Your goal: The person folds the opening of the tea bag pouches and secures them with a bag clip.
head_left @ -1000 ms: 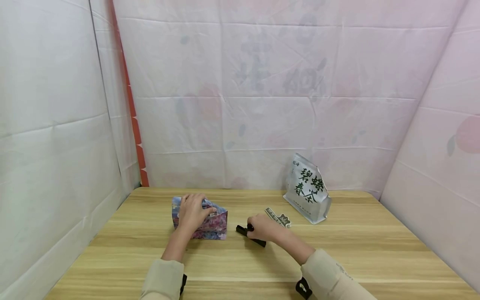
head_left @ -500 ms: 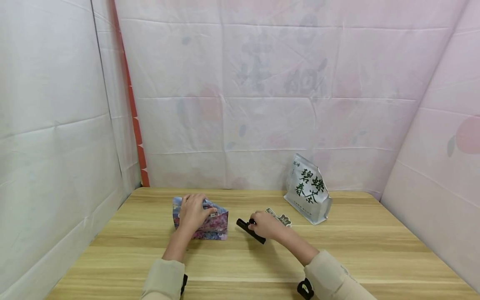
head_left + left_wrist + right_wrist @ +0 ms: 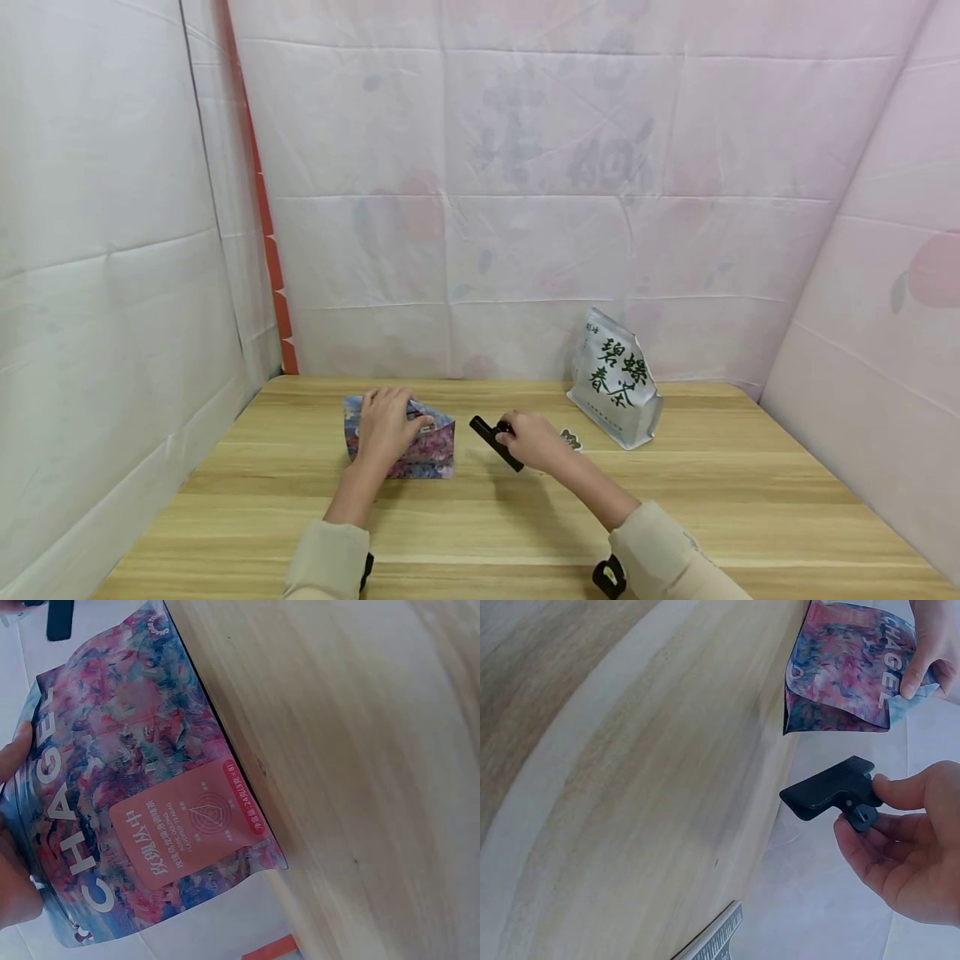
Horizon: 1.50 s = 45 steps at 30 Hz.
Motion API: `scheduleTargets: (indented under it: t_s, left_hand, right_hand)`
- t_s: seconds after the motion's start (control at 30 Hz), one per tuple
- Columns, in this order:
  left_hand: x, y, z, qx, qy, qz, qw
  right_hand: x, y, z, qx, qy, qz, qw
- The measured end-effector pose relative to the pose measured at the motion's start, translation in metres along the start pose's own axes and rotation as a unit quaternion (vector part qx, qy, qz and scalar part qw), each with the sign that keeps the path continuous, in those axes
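My left hand [image 3: 386,429] pinches the top edge of a colourful floral tea pouch [image 3: 150,735], which stands on the table and bears the word CHAGEE or similar. Its top is partly covered by the fingers. To the right, my right hand [image 3: 531,442] holds a black clip [image 3: 829,787] by its handles between thumb and fingers, raised above the table. The clip's long bar slants toward the pouch, with a gap between the two. In the right wrist view, the left hand [image 3: 934,656] grips the pouch's upper corner.
A silver tea bag [image 3: 615,383] with green characters stands at the back right. Behind my right hand lies a flat piano-keyboard-patterned piece [image 3: 712,937], mostly hidden in the head view. White cloth walls [image 3: 525,250] enclose the wooden table [image 3: 465,542].
My right hand has lifted the black clip from near the table, and the clip has turned to a steeper slant. The left hand and the floral pouch stay in place.
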<state>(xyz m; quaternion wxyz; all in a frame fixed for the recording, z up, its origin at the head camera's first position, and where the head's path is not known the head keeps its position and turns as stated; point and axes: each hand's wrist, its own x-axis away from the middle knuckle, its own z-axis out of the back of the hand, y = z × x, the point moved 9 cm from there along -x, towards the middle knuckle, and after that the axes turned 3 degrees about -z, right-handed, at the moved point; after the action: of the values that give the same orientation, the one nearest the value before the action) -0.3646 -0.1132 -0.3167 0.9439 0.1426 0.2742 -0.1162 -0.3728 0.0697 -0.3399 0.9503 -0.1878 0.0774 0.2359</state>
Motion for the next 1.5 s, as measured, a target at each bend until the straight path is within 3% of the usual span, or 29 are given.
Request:
scheduleTargets:
  t_s: [0.33, 0.57, 0.93, 1.2, 1.5]
  left_hand:
    - [0.003, 0.001, 0.003, 0.001, 0.025, -0.015, 0.9996]
    - [0.002, 0.001, 0.002, 0.010, 0.021, -0.020, 0.9995]
    - [0.002, 0.003, 0.002, 0.006, 0.013, -0.024, 0.9996]
    - [0.003, 0.003, 0.001, 0.020, 0.016, -0.028, 0.9993]
    - [0.004, 0.003, 0.002, 0.033, 0.027, -0.032, 0.9986]
  right_hand:
    - [-0.005, -0.001, 0.009, -0.048, 0.062, 0.003, 0.997]
    - [-0.004, -0.014, 0.024, -0.107, 0.105, 0.045, 0.988]
    - [-0.013, -0.018, 0.027, -0.250, 0.127, 0.016, 0.960]
    - [-0.016, -0.025, 0.031, -0.295, 0.161, 0.052, 0.940]
    - [-0.013, -0.032, 0.040, -0.336, 0.217, 0.055, 0.915]
